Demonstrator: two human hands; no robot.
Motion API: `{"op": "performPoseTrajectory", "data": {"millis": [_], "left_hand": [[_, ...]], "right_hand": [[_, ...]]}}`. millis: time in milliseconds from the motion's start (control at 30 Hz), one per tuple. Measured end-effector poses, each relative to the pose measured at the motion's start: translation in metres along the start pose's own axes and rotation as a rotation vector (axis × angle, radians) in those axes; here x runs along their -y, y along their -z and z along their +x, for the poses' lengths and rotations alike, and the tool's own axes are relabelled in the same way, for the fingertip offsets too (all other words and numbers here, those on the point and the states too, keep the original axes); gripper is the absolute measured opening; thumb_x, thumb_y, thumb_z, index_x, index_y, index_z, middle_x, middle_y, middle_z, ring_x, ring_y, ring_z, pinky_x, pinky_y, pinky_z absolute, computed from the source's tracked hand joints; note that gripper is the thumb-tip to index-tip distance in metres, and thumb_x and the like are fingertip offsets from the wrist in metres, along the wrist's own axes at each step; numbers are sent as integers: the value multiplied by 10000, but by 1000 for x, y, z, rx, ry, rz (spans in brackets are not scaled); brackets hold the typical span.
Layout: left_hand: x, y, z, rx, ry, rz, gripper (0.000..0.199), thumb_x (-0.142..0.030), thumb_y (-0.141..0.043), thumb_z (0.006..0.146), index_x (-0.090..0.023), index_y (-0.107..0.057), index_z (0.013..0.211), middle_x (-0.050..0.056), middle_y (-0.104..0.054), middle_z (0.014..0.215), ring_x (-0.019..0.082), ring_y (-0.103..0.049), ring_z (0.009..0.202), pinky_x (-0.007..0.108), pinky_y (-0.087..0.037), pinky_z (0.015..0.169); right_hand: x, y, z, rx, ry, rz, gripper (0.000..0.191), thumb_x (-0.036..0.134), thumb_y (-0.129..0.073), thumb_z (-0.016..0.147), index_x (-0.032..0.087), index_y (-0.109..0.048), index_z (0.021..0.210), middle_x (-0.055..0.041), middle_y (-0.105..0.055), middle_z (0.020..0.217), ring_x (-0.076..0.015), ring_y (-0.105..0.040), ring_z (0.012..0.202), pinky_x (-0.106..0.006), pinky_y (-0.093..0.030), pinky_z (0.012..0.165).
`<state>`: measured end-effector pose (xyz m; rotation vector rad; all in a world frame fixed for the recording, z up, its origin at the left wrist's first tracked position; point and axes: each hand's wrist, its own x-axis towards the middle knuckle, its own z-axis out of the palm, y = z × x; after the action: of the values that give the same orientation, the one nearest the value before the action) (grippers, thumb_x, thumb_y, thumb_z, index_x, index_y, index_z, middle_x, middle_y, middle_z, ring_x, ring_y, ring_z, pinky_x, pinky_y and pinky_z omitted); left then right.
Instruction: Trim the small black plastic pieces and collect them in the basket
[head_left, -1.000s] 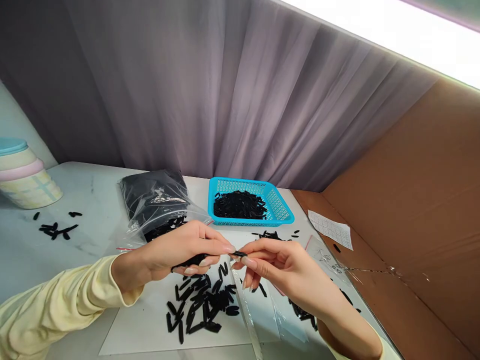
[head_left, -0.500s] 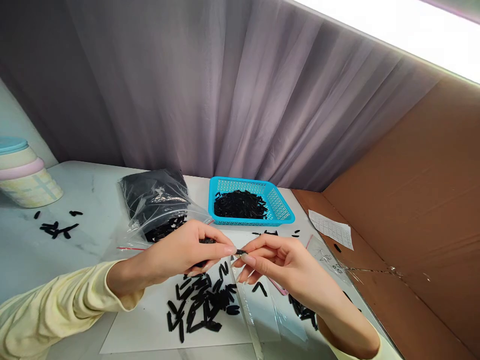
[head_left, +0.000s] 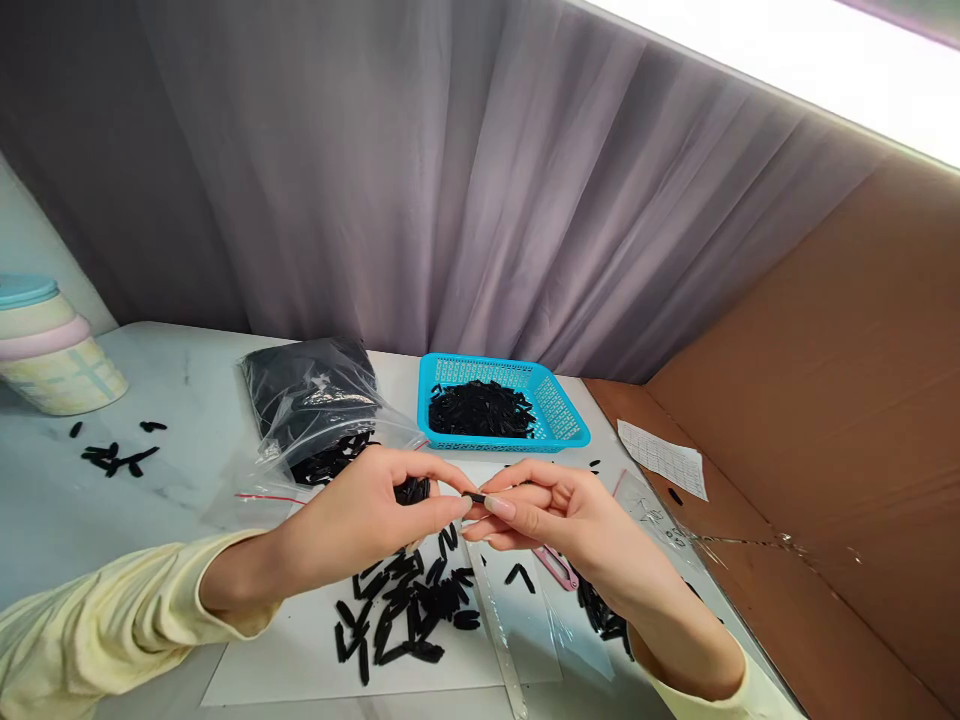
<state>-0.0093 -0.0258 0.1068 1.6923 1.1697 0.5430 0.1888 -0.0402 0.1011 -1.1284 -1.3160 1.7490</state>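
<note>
Between the fingertips of both hands is a small black piece [head_left: 474,497]. My left hand [head_left: 390,500] pinches its left end, with more black pieces gathered in the palm behind the fingers. The thumb and index finger of my right hand [head_left: 551,505] close on the right end. Below the hands, a loose pile of black pieces [head_left: 409,600] lies on a white sheet [head_left: 277,660]. A pale flat strip [head_left: 495,630] runs down beside the pile. Just under my right hand sits a pink-handled tool [head_left: 556,570], partly hidden.
Behind the hands stands a blue basket [head_left: 562,432] of black pieces, left of it a clear bag [head_left: 311,390] of them. A lidded container [head_left: 60,370] is at far left, near scattered pieces [head_left: 120,458]. A gridded paper [head_left: 661,458] and brown panel [head_left: 840,430] are right.
Both hands have shifted slightly and their fingers have closed more round the small piece. More of the pink-handled tool shows below my right hand.
</note>
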Motion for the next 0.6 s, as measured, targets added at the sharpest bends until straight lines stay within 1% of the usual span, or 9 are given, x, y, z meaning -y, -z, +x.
{"op": "performPoseTrajectory", "data": {"millis": [100, 200, 333, 500, 600], "left_hand": [[-2, 0, -1, -35, -29, 27, 229, -325, -566, 781, -218, -708, 927, -62, -435, 557, 59, -325, 453, 178, -258, 425], [-1, -1, -1, -69, -77, 44, 214, -324, -566, 779, -221, -709, 899, -54, -489, 589, 65, -361, 478, 182, -298, 464], [3, -3, -1, -106, -158, 61, 202, -318, -568, 773, -223, -713, 878, -48, -513, 573, 85, -420, 517, 189, -338, 514], [7, -7, -1, -138, -218, 65, 207, -301, -563, 764, -205, -718, 860, -45, -495, 531, 84, -387, 474, 194, -329, 481], [10, -10, -1, -165, -244, 70, 229, -307, -558, 760, -188, -723, 866, -39, -494, 518, 79, -367, 446, 195, -303, 447]], "right_hand": [[1, 1, 0, 11, -8, 17, 239, 343, -716, 757, 151, -631, 871, -59, -758, 812, -183, -718, 832, -279, -560, 802], [0, 1, 1, 23, -9, 18, 225, 330, -710, 766, 155, -630, 884, -54, -760, 802, -188, -717, 843, -307, -557, 826], [-1, 3, 1, 52, 12, 46, 196, 283, -703, 780, 159, -632, 914, -60, -761, 829, -178, -713, 864, -286, -556, 817], [1, 3, 1, 64, 8, 65, 179, 262, -704, 780, 161, -633, 910, -57, -762, 833, -175, -712, 868, -272, -556, 804], [1, 3, 1, 59, 3, 58, 182, 260, -709, 775, 164, -632, 909, -56, -762, 837, -170, -712, 866, -255, -554, 792]]}}
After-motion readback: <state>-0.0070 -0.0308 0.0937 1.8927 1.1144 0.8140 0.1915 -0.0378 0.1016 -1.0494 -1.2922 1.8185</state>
